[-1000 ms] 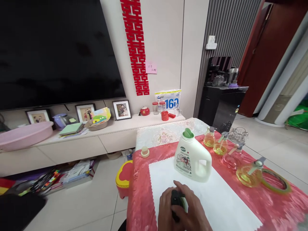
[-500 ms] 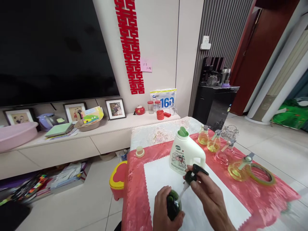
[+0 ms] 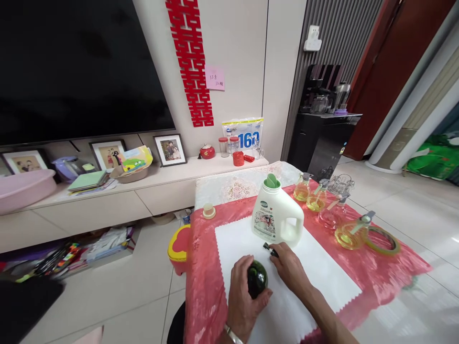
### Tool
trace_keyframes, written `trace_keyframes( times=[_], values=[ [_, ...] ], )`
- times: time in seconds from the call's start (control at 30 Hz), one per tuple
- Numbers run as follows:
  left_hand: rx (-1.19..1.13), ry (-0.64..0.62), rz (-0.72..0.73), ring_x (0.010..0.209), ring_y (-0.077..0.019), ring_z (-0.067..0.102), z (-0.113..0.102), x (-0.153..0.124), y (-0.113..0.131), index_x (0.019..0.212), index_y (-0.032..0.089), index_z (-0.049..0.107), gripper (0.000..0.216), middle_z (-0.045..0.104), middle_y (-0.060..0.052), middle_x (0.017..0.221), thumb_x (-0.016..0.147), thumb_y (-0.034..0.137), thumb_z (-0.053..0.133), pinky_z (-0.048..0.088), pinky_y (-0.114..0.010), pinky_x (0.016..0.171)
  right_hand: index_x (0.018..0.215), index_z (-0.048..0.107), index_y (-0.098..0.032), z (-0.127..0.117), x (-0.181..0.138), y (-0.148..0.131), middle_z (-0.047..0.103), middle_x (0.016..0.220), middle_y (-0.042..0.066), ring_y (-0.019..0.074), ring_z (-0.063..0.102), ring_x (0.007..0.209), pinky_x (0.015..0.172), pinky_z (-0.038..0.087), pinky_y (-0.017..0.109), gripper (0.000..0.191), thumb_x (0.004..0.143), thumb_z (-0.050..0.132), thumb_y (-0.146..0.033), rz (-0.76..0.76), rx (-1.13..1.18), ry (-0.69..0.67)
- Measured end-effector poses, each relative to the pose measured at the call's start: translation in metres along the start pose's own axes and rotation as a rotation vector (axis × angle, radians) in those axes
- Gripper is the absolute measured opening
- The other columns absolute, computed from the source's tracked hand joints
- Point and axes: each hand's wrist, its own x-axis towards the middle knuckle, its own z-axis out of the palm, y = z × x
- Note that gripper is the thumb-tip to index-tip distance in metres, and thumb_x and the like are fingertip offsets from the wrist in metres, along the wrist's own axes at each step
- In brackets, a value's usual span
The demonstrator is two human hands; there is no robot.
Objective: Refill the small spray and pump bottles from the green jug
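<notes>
Green bottle (image 3: 257, 281): 1 | black pump (image 3: 273, 252): 1 | jug (image 3: 272, 215): 1 | clear bottles (image 3: 348, 239): 4

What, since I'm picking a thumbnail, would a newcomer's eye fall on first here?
Probably the huge black television at the upper left, with the red paper strip on the wall just right of it. Next, the white jug with its green spout, standing on the white mat. Below it, the left hand clasps a dark green bottle and the right hand holds a dark pump top.
</notes>
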Motion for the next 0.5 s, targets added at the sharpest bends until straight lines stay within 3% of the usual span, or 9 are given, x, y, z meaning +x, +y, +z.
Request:
trace_keyframes(
  times=[0.17,0.33,0.5],
  values=[
    [-0.086,-0.083,-0.068,0.143,-0.0375,0.040,-0.013,-0.004,0.005,0.150,0.013,0.034,0.097,0.042,-0.023,0.151,0.080,0.078,0.052,0.039,-0.056,0.116,0.116,0.061,-0.015,0.015,0.004,0.002,0.059,0.105,0.005,0.0190,0.055,0.104,0.094,0.048,0.040,0.025,0.091,0.056,-0.014,-0.071,-0.091,0.006],
    [-0.155,-0.138,-0.116,0.150,-0.0338,0.030,-0.030,-0.011,0.002,0.154,0.018,0.030,0.076,0.032,-0.018,0.161,0.095,0.064,0.038,0.032,-0.053,0.121,0.125,0.061,-0.019,0.020,-0.009,0.012,0.061,0.117,0.010,0.0222,0.056,0.109,0.092,0.049,0.038,0.034,0.092,0.053,-0.023,-0.153,-0.128,0.133],
    [-0.135,-0.032,-0.243,0.147,-0.0285,0.036,-0.050,-0.008,-0.014,0.148,0.021,0.044,0.059,0.042,-0.011,0.157,0.099,0.053,0.032,0.032,-0.049,0.122,0.124,0.062,-0.022,-0.003,-0.037,0.049,0.062,0.123,0.008,0.0213,0.057,0.115,0.096,0.050,0.038,0.040,0.098,0.044,-0.047,-0.166,-0.147,0.413]
  ],
)
